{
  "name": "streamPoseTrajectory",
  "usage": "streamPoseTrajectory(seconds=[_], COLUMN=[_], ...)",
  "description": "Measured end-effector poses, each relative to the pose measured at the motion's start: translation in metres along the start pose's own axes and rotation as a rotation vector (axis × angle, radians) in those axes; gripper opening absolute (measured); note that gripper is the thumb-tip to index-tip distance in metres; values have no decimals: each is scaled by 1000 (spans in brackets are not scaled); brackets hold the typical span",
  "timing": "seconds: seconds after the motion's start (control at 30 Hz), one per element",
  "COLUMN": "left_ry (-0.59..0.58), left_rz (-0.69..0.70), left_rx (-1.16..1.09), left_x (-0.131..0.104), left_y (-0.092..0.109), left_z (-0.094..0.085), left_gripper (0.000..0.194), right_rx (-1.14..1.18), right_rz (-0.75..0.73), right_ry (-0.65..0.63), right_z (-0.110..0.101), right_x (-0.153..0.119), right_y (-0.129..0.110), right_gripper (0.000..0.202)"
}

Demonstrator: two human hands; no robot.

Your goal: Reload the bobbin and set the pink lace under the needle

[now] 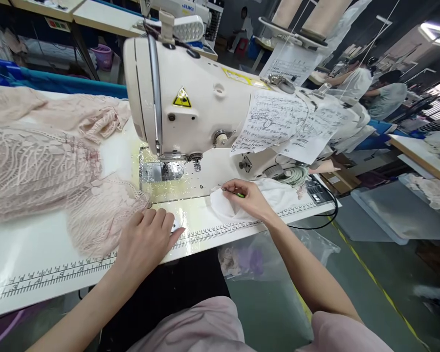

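My left hand (146, 239) lies flat near the front edge of the white sewing table (40, 254), its fingertips pressing a small white label (175, 226) beside the hem of a pink lace garment (40, 166). My right hand (247, 198) rests on a piece of white fabric (223, 205) to the right of the needle plate and pinches a thin green tool (239, 195). A white industrial sewing machine (190, 98) stands behind both hands, its presser foot (165, 168) over the shiny metal plate.
Handwritten paper sheets (278, 122) hang taped on the machine arm. A printed ruler (58, 274) runs along the table's front edge. A black cable (332, 210) loops off the right end. Other people (385, 95) sit at tables on the far right. A clear plastic bag (249, 259) hangs below the table.
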State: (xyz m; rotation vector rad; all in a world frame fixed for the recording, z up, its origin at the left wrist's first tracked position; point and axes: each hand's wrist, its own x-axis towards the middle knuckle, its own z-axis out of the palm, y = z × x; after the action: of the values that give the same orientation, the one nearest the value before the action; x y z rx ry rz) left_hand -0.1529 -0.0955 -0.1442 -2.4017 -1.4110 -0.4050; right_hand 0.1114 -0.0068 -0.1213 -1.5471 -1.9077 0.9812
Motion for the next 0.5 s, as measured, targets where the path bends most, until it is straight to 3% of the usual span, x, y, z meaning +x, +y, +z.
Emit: streamPoseTrajectory(seconds=[0.1, 0.2, 0.5], left_ry=[8, 25, 71], left_rz=[-44, -98, -152], left_rx=[27, -27, 36], left_x=[-2, -4, -9], left_y=[6, 10, 10], left_z=[-2, -1, 5], left_gripper=[27, 26, 38], right_rx=[-240, -338, 183], right_rz=[-89, -136, -84], right_ry=[-45, 24, 280], right_z=[9, 18, 19], right_x=[-5, -9, 1], right_y=[-1, 3, 4], right_gripper=[22, 29, 28])
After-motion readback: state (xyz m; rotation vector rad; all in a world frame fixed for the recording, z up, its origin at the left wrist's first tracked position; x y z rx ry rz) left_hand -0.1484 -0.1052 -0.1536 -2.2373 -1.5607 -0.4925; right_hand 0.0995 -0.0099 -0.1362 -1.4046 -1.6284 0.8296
